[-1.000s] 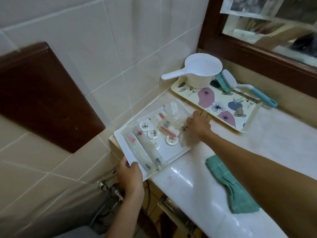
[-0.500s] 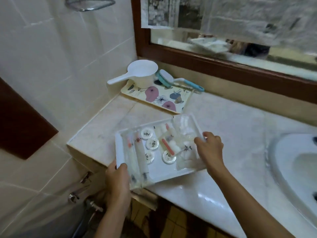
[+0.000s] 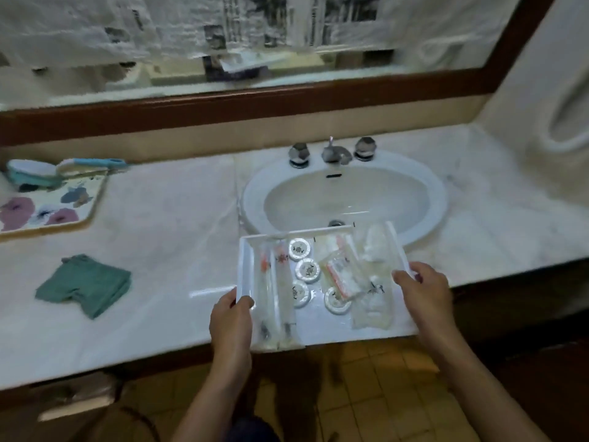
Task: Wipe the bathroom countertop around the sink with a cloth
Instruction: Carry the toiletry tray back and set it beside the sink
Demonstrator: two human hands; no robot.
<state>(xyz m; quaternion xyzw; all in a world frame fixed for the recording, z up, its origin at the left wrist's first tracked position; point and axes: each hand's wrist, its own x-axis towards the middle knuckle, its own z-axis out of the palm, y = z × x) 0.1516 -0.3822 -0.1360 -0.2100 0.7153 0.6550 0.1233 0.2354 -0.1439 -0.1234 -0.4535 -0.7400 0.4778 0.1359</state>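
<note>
Both my hands hold a white amenity tray (image 3: 247,256) just in front of the sink (image 3: 427,186), over the counter's front edge. My left hand (image 3: 231,317) grips its left side, my right hand (image 3: 424,291) its right side. The tray carries wrapped toothbrushes, round soaps and clear packets. A green cloth (image 3: 86,287) lies crumpled on the pale marble countertop (image 3: 172,218) to the left, apart from both hands.
A floral tray (image 3: 95,202) with a teal scrub brush (image 3: 35,172) sits at the far left back. The faucet and two taps (image 3: 331,153) stand behind the basin. A brown-framed mirror (image 3: 255,103) runs along the back wall. Tiled floor shows below the counter.
The white tray has been carried from the counter's left corner rightward to the front of the sink. The view has swung right with it. The cloth stayed in place.
</note>
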